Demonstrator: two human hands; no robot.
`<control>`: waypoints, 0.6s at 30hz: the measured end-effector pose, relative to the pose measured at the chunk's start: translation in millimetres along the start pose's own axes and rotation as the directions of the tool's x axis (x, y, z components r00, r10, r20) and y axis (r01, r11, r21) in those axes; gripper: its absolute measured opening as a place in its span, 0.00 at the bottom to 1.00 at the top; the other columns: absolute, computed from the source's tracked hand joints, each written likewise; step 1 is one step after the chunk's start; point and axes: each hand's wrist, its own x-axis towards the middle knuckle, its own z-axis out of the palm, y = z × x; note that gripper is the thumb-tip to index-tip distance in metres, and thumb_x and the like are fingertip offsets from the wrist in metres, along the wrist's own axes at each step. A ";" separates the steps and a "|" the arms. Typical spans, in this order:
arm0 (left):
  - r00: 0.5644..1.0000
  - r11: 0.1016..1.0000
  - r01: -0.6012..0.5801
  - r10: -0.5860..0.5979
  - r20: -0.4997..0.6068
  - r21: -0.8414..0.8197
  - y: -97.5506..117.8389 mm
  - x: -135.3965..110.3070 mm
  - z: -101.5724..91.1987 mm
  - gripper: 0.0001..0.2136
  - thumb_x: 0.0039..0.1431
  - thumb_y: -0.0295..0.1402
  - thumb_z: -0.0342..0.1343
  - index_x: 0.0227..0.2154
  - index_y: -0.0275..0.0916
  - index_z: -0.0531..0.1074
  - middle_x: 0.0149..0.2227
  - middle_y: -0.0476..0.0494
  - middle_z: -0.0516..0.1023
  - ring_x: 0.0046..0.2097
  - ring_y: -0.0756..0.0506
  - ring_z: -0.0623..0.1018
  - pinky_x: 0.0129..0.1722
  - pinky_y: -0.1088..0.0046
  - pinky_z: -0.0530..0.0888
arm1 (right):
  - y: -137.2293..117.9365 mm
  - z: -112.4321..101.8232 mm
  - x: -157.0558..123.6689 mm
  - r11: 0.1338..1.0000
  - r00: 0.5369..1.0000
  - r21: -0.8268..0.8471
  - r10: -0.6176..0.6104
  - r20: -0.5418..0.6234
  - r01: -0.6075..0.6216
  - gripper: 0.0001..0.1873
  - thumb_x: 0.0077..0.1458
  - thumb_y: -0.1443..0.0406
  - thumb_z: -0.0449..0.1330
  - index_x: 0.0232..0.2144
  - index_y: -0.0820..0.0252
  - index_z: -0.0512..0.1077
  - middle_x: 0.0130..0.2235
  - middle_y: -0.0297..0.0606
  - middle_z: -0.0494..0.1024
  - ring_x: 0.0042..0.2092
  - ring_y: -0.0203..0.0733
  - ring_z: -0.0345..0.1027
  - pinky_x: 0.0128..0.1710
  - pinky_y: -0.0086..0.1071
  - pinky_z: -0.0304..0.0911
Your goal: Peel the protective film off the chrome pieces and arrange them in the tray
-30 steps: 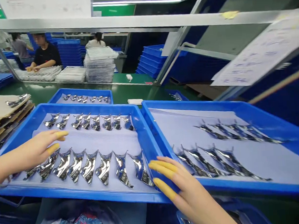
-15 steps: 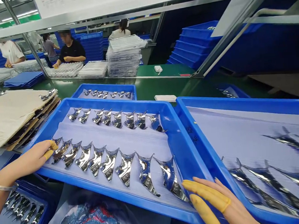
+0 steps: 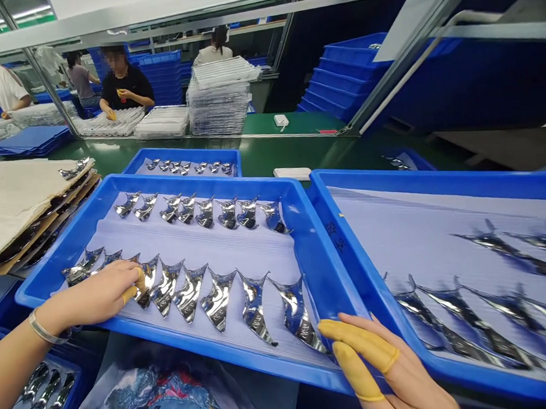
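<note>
My left hand [image 3: 91,296] lies over the front row of mirror-chromed curved metal parts [image 3: 190,293], with yellow finger cots on two fingertips and a bangle [image 3: 44,326] on the wrist. Its fingertips touch one chrome part [image 3: 150,277]; whether they grip it is hard to see. A shallow blue plastic tray [image 3: 198,183] holds that row and a second row [image 3: 209,213] on pale lavender lining. My right hand [image 3: 379,364], also wearing yellow cots, wraps the tray's front right corner.
To the right, a second blue tray [image 3: 438,182] holds two rows of chrome parts. Another tray [image 3: 182,153] stands beyond, and one more [image 3: 46,388] sits low at left. Stacked sheets [image 3: 23,207] lie left. Co-workers handle parts at a far bench among stacked trays.
My left hand has moved right along the front row, from its left end to the parts near the middle. My right hand stays at the tray corner, and the view has swung and settled.
</note>
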 end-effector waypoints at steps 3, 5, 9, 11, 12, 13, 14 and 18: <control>1.000 0.999 -0.028 0.028 0.013 0.023 3.1 5.8 -0.6 0.11 0.65 0.33 0.45 0.34 0.42 0.73 0.40 0.39 0.79 0.44 0.38 0.78 0.48 0.60 0.76 | -1.8 -0.4 0.9 1.000 1.000 -0.005 0.002 -0.006 -0.002 0.09 0.66 0.63 0.55 0.44 0.52 0.75 0.39 0.35 0.82 0.48 0.48 0.73 0.52 0.44 0.67; 0.998 0.998 -0.054 0.053 0.017 0.036 7.7 10.0 -5.1 0.12 0.66 0.33 0.44 0.37 0.41 0.73 0.44 0.37 0.79 0.49 0.36 0.78 0.50 0.58 0.75 | -2.9 -0.9 1.3 1.000 1.000 -0.003 0.005 -0.013 -0.005 0.08 0.66 0.63 0.55 0.44 0.52 0.75 0.39 0.35 0.82 0.47 0.48 0.73 0.52 0.45 0.68; 0.983 0.984 -0.173 0.171 0.060 0.034 33.2 27.1 -8.9 0.14 0.68 0.32 0.41 0.42 0.42 0.72 0.54 0.37 0.76 0.63 0.36 0.69 0.57 0.57 0.71 | -6.2 -1.8 1.7 0.999 0.999 0.013 0.033 -0.021 -0.032 0.08 0.65 0.65 0.56 0.43 0.52 0.75 0.38 0.34 0.83 0.47 0.47 0.74 0.50 0.44 0.70; 0.966 0.969 -0.245 0.242 0.092 0.025 48.5 38.4 -4.4 0.12 0.67 0.30 0.43 0.39 0.42 0.73 0.54 0.38 0.77 0.63 0.37 0.69 0.58 0.58 0.71 | -8.4 -2.2 1.4 0.998 0.998 0.023 0.051 -0.029 -0.050 0.08 0.64 0.65 0.56 0.43 0.52 0.75 0.38 0.35 0.83 0.47 0.48 0.75 0.49 0.45 0.71; 0.957 0.961 -0.276 0.272 0.104 0.022 54.8 43.6 -1.1 0.11 0.66 0.29 0.44 0.37 0.42 0.73 0.52 0.38 0.78 0.62 0.37 0.70 0.58 0.58 0.71 | -9.5 -2.4 1.2 0.998 0.998 0.029 0.060 -0.031 -0.059 0.08 0.64 0.66 0.57 0.42 0.52 0.76 0.38 0.35 0.83 0.47 0.48 0.75 0.49 0.46 0.72; 0.948 0.953 -0.302 0.298 0.112 0.020 59.6 48.2 2.5 0.11 0.65 0.28 0.46 0.34 0.43 0.73 0.50 0.39 0.79 0.60 0.37 0.72 0.57 0.58 0.71 | -10.6 -2.7 0.9 0.997 0.997 0.034 0.072 -0.032 -0.071 0.09 0.64 0.66 0.57 0.42 0.51 0.76 0.38 0.35 0.83 0.47 0.49 0.75 0.49 0.46 0.72; 0.941 0.946 -0.323 0.319 0.117 0.020 62.8 51.8 5.8 0.10 0.64 0.27 0.47 0.31 0.43 0.73 0.48 0.39 0.80 0.57 0.37 0.74 0.56 0.58 0.72 | -11.6 -2.9 0.7 0.996 0.996 0.041 0.085 -0.032 -0.083 0.09 0.63 0.66 0.58 0.42 0.51 0.76 0.38 0.35 0.83 0.47 0.49 0.75 0.49 0.47 0.72; 0.928 0.931 -0.365 0.360 0.092 0.032 65.0 58.0 9.1 0.11 0.62 0.26 0.49 0.27 0.43 0.71 0.41 0.42 0.80 0.44 0.40 0.79 0.44 0.64 0.76 | -14.6 -3.7 0.7 0.989 0.991 0.076 0.127 -0.039 -0.124 0.09 0.62 0.67 0.58 0.41 0.52 0.77 0.37 0.37 0.83 0.47 0.51 0.76 0.50 0.50 0.72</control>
